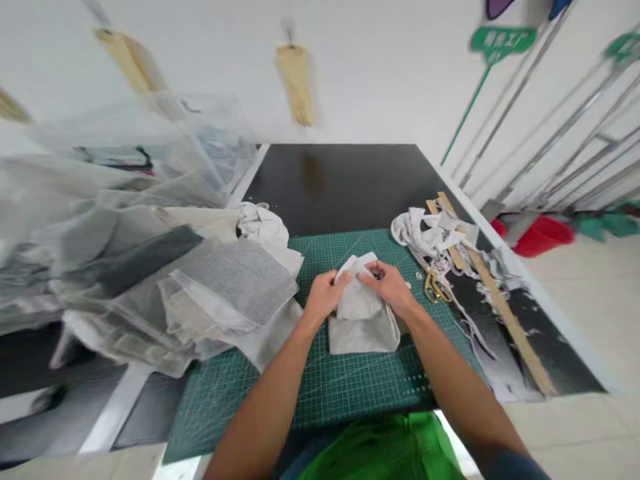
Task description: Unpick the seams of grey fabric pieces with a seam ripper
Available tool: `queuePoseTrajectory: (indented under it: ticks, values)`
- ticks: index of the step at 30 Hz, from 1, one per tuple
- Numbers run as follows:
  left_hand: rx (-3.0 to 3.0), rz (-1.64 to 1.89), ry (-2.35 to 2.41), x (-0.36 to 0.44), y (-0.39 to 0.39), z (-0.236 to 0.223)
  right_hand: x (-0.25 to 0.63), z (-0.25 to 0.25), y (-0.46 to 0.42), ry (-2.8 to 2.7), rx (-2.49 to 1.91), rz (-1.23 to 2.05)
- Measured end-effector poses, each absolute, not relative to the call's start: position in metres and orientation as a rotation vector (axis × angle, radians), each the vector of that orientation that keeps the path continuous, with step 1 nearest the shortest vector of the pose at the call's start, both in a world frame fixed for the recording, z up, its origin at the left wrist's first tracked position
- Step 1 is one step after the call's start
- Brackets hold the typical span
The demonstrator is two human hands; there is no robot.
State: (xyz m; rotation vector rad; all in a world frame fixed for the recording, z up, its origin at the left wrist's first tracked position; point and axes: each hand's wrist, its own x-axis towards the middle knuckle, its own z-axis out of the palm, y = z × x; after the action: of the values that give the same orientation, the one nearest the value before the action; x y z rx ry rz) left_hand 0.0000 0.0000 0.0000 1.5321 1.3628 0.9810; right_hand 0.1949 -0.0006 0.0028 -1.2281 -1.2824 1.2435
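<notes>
Both hands grip a light grey piece of cloth (361,299) over the middle of the green cutting mat (320,393). My left hand (325,293) pinches its left upper edge between thumb and fingers. On the opposite edge my right hand (390,285) is closed, with a small dark item at its fingers that I cannot make out. The cloth's top is bunched and its lower part lies folded on the mat. Gold-handled scissors (436,288) rest to the right of my right hand, beside a tangle of white fabric strips (425,233).
Left of the mat, grey cloth pieces (240,280) and clear plastic bags (150,147) form a large pile. Wooden strips (505,313) and scraps lie along the table's right side. Beyond, a red dustpan (545,236) stands on the floor. Yellow gloves (296,83) hang on the wall.
</notes>
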Motion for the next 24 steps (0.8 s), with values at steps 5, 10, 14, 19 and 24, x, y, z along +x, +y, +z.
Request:
queuePoseTrajectory:
  ticks: [5, 10, 14, 19, 24]
  values:
    - [1.480, 1.118, 1.286, -0.005, 0.004, 0.002, 0.195, 0.011, -0.007, -1.325, -1.129, 1.312]
    - [1.363, 1.196, 0.992, 0.001, 0.001, 0.004, 0.192, 0.015, -0.012, -1.451, -1.055, 1.350]
    - [1.270, 1.160, 0.914, 0.001, -0.001, 0.007, 0.193, 0.014, -0.012, -1.457, -1.036, 1.339]
    - [0.931, 1.323, 0.995, 0.000, 0.002, 0.008, 0.200, 0.012, -0.010, -1.412, -1.010, 1.393]
    - [0.935, 1.402, 1.122, 0.002, 0.002, 0.005, 0.199, 0.021, -0.011, -1.488, -1.075, 1.267]
